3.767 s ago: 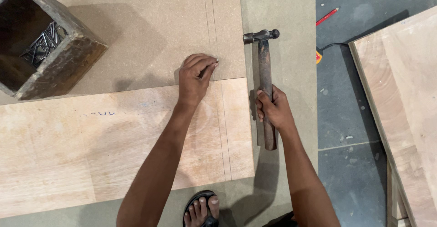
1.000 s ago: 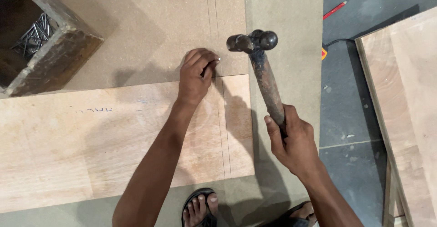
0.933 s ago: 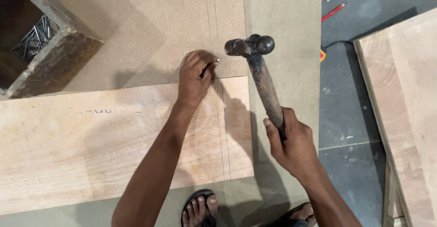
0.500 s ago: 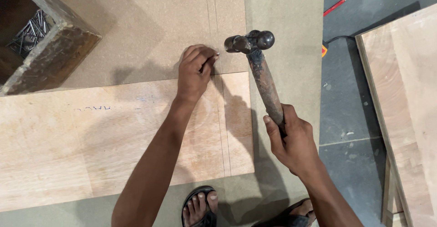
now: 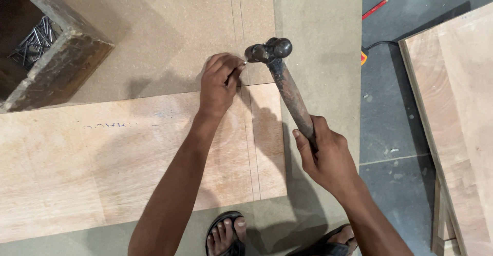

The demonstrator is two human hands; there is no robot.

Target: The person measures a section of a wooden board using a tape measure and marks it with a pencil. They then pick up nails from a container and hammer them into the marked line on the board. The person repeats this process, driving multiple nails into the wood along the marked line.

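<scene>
On plywood (image 5: 128,153), nail (image 5: 243,64) pinched in left hand (image 5: 218,84), hammer (image 5: 280,76) beside

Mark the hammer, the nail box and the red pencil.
hammer (image 5: 287,89): head view, on the wooden handle.
nail box (image 5: 77,56): head view, on its front wall.
red pencil (image 5: 375,8): head view, mid-shaft, on the floor.

Dark ball-peen hammer (image 5: 281,84), worn wooden handle angled up-left, its head at a small nail (image 5: 243,64) standing on the brown board (image 5: 154,35).
</scene>
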